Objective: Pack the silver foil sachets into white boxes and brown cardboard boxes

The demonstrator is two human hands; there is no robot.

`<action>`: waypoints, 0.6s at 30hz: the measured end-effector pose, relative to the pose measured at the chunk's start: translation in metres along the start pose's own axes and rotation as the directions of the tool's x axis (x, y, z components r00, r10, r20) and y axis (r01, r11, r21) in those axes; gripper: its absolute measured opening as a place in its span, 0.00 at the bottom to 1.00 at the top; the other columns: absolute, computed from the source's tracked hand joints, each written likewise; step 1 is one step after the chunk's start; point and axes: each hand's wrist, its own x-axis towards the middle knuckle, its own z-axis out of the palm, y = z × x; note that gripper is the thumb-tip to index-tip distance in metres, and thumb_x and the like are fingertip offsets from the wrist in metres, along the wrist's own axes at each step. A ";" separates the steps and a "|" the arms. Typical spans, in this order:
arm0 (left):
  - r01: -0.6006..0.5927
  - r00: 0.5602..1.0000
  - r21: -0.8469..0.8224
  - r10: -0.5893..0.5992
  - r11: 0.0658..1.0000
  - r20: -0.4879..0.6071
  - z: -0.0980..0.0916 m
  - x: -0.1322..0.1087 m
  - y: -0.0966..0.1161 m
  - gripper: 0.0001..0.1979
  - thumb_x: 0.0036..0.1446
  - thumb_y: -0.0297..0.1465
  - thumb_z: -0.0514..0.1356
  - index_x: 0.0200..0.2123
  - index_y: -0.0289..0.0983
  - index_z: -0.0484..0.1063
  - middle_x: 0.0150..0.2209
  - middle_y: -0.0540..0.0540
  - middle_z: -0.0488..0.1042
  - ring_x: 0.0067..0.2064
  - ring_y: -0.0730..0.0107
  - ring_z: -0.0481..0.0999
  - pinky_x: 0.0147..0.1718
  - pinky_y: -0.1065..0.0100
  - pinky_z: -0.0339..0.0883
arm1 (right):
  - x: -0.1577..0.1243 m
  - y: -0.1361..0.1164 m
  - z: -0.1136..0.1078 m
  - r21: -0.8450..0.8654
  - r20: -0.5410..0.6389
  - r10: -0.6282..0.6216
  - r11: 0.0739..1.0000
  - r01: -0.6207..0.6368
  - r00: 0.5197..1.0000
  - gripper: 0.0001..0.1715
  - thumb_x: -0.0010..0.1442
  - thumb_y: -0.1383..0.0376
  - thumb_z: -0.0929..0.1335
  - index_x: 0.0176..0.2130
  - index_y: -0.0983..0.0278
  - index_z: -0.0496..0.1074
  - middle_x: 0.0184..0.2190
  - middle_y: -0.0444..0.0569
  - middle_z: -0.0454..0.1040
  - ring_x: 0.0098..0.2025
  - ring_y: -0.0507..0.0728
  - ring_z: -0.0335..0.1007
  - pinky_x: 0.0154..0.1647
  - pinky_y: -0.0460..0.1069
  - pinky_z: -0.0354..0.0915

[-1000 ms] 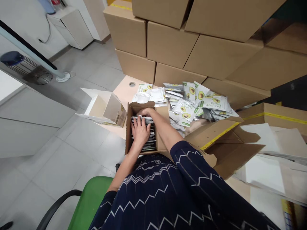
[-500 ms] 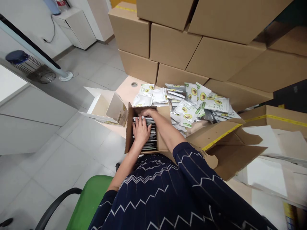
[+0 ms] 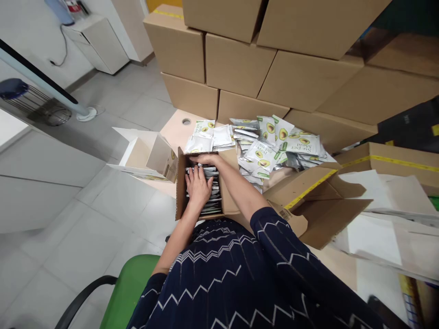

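Observation:
An open cardboard box (image 3: 179, 192) stands in front of me on the table, packed with a row of upright sachets (image 3: 213, 201). My left hand (image 3: 198, 185) lies on the tops of the sachets, its fingers stretched out and slightly spread. Inside the box's far end, my right hand (image 3: 206, 158) reaches across behind the row with its fingers extended to the left. Its fingertips are partly hidden by the box and the sachets. Beyond the box lies a loose heap of white sachets with avocado pictures (image 3: 264, 155), beside small stacks of similar sachets (image 3: 203, 137).
An open white carton (image 3: 146, 157) stands left of the box. On the right are an opened cardboard carton (image 3: 308, 192) and white flattened cartons (image 3: 373, 237). Stacked cardboard boxes (image 3: 240, 64) form a wall behind. A green chair (image 3: 132, 283) is at lower left.
The view has shifted slightly. My right hand has moved a little left along the box's far end, while my left hand stays on the sachets.

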 end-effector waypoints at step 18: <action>-0.023 0.999 -0.005 0.023 1.000 0.022 -0.003 -0.002 0.001 0.34 0.66 0.44 0.48 0.67 0.26 0.57 0.68 0.30 0.58 0.70 0.39 0.52 0.65 0.44 0.50 | -0.114 0.070 -0.092 0.264 -0.726 0.445 0.884 -0.385 0.524 0.30 0.67 0.52 0.63 0.60 0.67 0.66 0.59 0.64 0.68 0.60 0.65 0.65 0.58 0.59 0.64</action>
